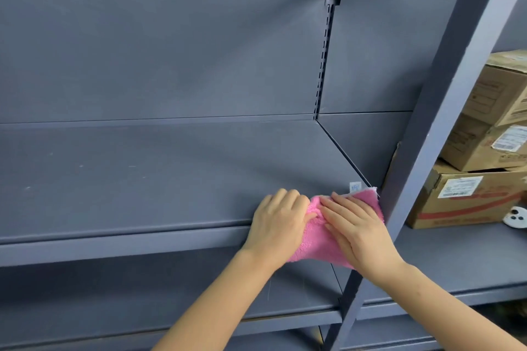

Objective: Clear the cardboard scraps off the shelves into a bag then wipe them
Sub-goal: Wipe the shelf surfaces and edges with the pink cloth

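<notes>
Up close, hardly any legible writing. On a small white sticker [355, 187] at the right edge of the shelf [171, 174], just behind the pink cloth [322, 236]: bluish marks, too blurred to read. On the cardboard boxes [484, 128] stacked in the neighbouring bay to the right: white shipping labels with barcodes, print too small to make out, and a red band across the lowest box.

Pink cloth: fluffy, thick-piled, roughly rectangular, paler on the underside that shows at its far corner. Spread at the front right corner of the shelf, near edge draped over the front lip, right side just beside the upright post [445, 111]. Rumpled into folds at the left, flatter at the right.

Left hand [281, 219]: knuckles up, fingers curled, bunching the cloth's left edge. Right hand [356, 225]: fingers straight and together, pressed flat on top of the cloth, gripping nothing.

Shelf of matt blue-grey painted metal, smooth, with a few pale scuffs toward the left. Same finish on the back panel, the slotted rail [323, 60] in the corner and the lower shelf [142, 293]. Beside the boxes, a round white object [516, 217] with dark spots.
</notes>
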`<state>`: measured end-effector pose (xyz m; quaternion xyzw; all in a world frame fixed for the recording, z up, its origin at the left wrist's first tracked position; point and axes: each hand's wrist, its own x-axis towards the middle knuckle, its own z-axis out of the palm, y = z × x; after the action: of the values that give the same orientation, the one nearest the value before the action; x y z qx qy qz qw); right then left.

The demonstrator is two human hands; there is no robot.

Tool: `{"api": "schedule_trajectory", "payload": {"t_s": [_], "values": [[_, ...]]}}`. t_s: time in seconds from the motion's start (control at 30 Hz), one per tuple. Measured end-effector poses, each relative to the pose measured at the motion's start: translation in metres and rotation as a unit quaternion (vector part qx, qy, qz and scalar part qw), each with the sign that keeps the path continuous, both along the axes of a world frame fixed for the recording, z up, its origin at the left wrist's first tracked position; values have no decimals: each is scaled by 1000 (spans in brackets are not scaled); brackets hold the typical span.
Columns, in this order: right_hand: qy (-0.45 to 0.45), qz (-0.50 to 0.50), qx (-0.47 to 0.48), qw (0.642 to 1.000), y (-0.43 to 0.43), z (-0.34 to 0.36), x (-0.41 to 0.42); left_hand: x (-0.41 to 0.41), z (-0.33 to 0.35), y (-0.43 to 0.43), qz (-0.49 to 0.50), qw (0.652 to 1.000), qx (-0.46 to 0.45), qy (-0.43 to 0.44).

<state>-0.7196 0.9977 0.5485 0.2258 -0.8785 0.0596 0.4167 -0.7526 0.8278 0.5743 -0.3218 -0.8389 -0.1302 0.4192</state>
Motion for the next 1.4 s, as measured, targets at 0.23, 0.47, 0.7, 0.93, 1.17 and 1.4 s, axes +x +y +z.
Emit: {"api": "schedule_trajectory", "payload": {"t_s": [0.23, 0.47, 0.7, 0.93, 1.17, 1.4], "values": [[47, 64, -75, 994, -15, -29, 37, 31, -35, -16, -99, 994, 30, 43], [-86, 1, -98, 991, -34, -97, 36, 18, -95, -39, -62, 980, -57, -182], [-184, -146, -52, 971, -53, -151, -20, -31, -136, -43, 24, 888, -152, -433], [-373, -246, -22, 894, -82, -210, -49, -50, -213, -86, 111, 855, -210, -461], [-488, -279, -63, 824, -93, -226, -58, -74, -265, -162, 174, 868, -154, -438], [-489, -253, -22, 835, -91, -232, -50, -78, -263, -166, 231, 860, -78, -449]]}}
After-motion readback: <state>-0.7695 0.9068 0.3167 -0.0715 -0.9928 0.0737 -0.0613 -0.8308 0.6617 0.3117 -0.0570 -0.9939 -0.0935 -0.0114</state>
